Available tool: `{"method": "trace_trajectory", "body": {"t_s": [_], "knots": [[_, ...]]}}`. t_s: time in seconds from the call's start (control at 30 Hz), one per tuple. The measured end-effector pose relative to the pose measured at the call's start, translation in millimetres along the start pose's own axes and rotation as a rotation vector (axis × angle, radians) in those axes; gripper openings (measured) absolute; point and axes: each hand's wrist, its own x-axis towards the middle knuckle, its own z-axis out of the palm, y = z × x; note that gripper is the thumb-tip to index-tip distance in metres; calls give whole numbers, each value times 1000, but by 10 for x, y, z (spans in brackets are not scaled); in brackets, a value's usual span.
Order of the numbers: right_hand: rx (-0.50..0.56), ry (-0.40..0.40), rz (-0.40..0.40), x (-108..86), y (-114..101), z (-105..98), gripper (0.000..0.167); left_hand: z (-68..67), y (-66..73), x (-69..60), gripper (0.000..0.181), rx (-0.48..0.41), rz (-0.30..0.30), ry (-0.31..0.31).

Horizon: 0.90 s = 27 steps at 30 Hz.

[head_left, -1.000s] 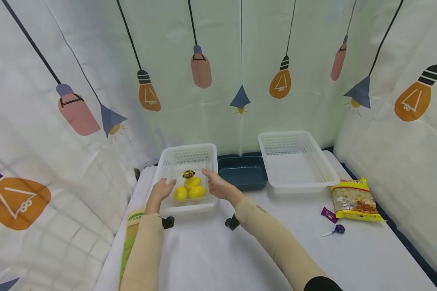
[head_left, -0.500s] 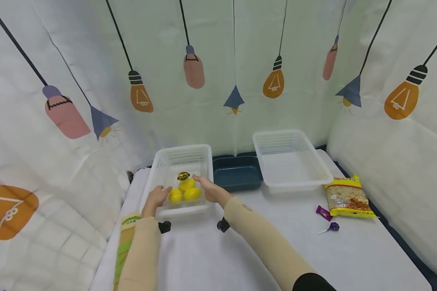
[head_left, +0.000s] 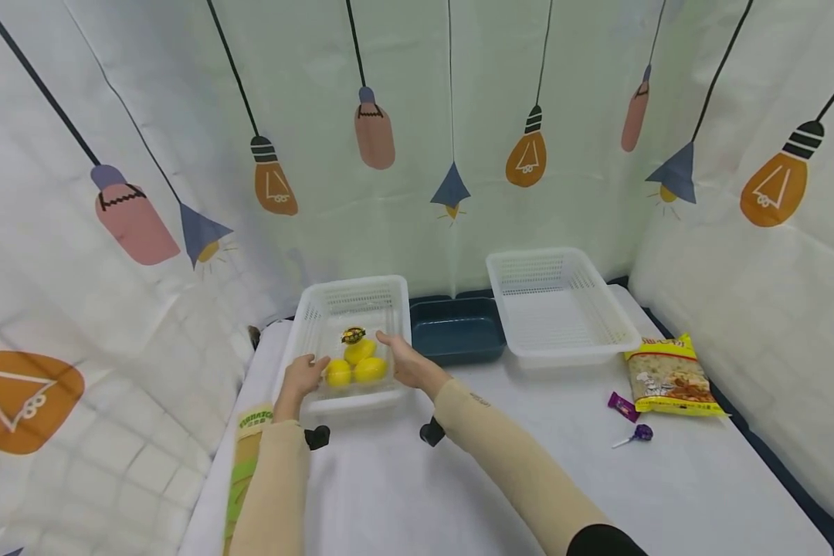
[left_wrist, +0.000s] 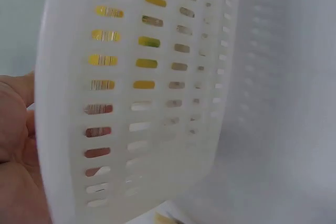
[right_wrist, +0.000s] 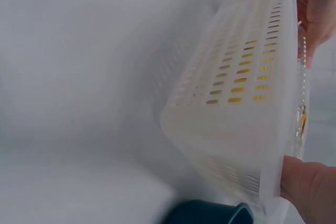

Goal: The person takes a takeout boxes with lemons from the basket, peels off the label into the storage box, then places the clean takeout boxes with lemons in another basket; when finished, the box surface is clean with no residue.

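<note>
Ideally, even pressure would keep the lemon pack (head_left: pixel 357 354) level; left hand (head_left: pixel 303 377) and right hand (head_left: pixel 410 363) flank it; how closed either is, or whether gripping, I can't tell.

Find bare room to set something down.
Bare tablecloth lies between the left sleeve and right sleeve, and between the right sleeve and lollipop. The right basket looks free too. Crowded: the left basket, with yellow fruits, the left hand and the right hand; also around the snack bag.
</note>
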Motion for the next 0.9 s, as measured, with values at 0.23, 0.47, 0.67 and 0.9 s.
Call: {"method": "trace_trajectory", "body": {"t_s": [0.23,0.47,0.67,0.9], "knots": [[-63,-39,-60,-101,-52,-54,82,-44,74,-55,71,20,59,81],[-125,-36,-144,-278,-135,-123,79,-139,231,-208,72,14,107,157],[-204,108,-204,-410,-161,-133,81,-233,403,-422,74,14,138,222],[-310,242,-321,-598,-118,-256,51,-143,619,-656,74,-30,188,285]]}}
